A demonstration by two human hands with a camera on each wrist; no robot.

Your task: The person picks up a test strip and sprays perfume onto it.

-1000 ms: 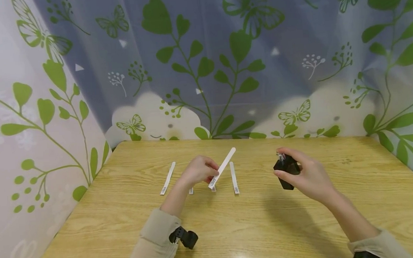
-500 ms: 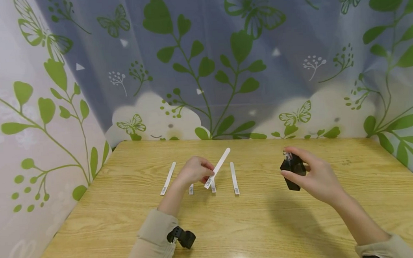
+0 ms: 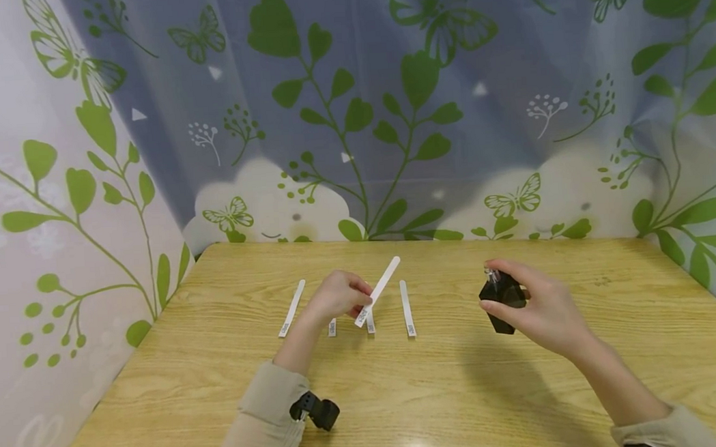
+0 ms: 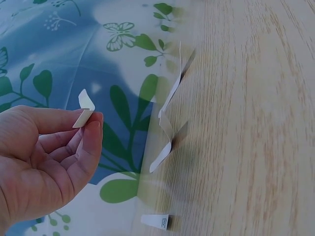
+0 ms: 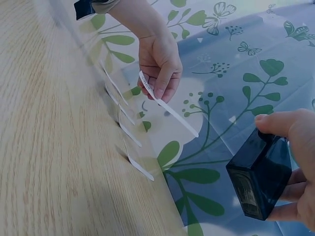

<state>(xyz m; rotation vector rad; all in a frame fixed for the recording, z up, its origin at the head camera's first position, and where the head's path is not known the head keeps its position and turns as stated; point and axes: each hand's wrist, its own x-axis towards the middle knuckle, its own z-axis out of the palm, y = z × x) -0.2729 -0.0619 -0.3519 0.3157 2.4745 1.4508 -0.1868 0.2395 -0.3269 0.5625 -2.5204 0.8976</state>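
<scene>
My left hand point(image 3: 340, 297) pinches a white perfume test strip point(image 3: 387, 276) near its printed end, between thumb and fingers. The strip is raised above the table and slants up to the right; in the left wrist view the strip point(image 4: 84, 117) shows a bend. My right hand point(image 3: 551, 311) grips a black faceted perfume bottle point(image 3: 500, 304) off the table, to the right of the strip and apart from it. In the right wrist view the index fingertip rests on top of the bottle point(image 5: 261, 172), and other fingers support its base.
Several more white test strips lie in a row on the wooden table point(image 3: 441, 382), among them a far-left strip point(image 3: 292, 309) and a right strip point(image 3: 407, 309). My left hand partly covers the middle ones. A patterned curtain point(image 3: 351, 114) hangs behind the table.
The held strip has shifted slightly left with my left hand. The bottle has moved right, then a little back to the left. The strips on the table have stayed put.
</scene>
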